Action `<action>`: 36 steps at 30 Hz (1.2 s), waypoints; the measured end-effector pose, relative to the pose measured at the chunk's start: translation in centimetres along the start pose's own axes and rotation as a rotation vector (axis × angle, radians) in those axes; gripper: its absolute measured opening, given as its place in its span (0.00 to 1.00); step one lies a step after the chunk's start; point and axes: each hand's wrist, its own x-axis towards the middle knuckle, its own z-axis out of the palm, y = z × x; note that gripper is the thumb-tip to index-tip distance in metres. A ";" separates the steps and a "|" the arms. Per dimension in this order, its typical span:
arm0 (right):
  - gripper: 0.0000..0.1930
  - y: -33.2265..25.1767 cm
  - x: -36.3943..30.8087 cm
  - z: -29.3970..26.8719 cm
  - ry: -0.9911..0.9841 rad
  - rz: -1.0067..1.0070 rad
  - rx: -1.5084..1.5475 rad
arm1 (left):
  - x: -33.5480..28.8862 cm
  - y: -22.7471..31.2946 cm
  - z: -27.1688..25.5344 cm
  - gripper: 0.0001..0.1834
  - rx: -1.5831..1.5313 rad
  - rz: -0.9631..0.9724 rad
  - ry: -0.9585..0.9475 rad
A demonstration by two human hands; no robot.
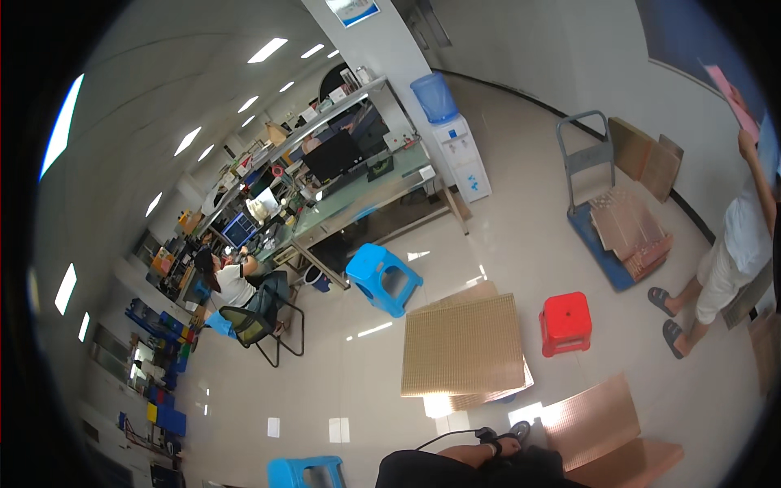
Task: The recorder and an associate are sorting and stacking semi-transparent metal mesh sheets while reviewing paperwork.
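Observation:
At the bottom edge, my left hand (509, 446) rests low over my black-clothed lap, a dark band and a small black device with a cable at its wrist. Its fingers are too small and dark to make out, so what they hold, if anything, cannot be told. My right hand is out of view. Nearest the left hand are copper-coloured gridded sheets (598, 413) on the right and a sandalled foot (521, 428) just beyond. Farther ahead lies a stack of large tan gridded sheets (464, 346), with a bit of blue showing underneath.
A red stool (566, 324) stands right of the stack, a blue stool (384, 278) beyond it, another blue stool (307, 470) at lower left. A flat cart (600, 248) carries more sheets. One person (744, 236) stands at right; another (240, 281) sits by the workbench (358, 207).

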 end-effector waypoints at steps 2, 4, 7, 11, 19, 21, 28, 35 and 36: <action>0.24 -0.5 0.3 0.0 -0.036 0.003 0.009 | 0.5 0.5 -0.2 0.12 0.007 0.020 0.037; 0.23 -1.0 0.6 -0.1 -0.067 0.011 0.010 | 1.2 1.5 -0.5 0.11 0.013 0.042 0.062; 0.23 -1.8 1.4 0.0 -0.116 0.020 0.011 | 2.9 3.5 -0.8 0.11 -0.089 0.072 0.087; 0.22 -2.9 2.3 0.5 -0.185 0.029 0.013 | 6.3 6.0 -1.3 0.10 -0.337 0.066 0.200; 0.22 -4.7 5.0 2.9 -0.342 0.115 -0.035 | 15.5 4.9 -8.0 0.14 -0.547 -0.042 0.133; 0.21 -4.9 6.0 3.6 -0.381 0.158 -0.052 | 18.0 3.6 -11.6 0.13 -0.164 -0.006 0.077; 0.21 -6.9 9.9 6.7 -0.584 0.316 -0.088 | 25.5 0.4 -21.9 0.14 0.132 -0.217 -0.034; 0.20 -6.1 8.0 9.5 -0.569 0.140 -0.030 | 37.0 15.2 -30.3 0.12 -0.472 -0.138 0.003; 0.20 -7.3 8.1 9.7 -0.536 0.110 -0.042 | 38.4 17.2 -30.9 0.12 -0.442 -0.097 -0.012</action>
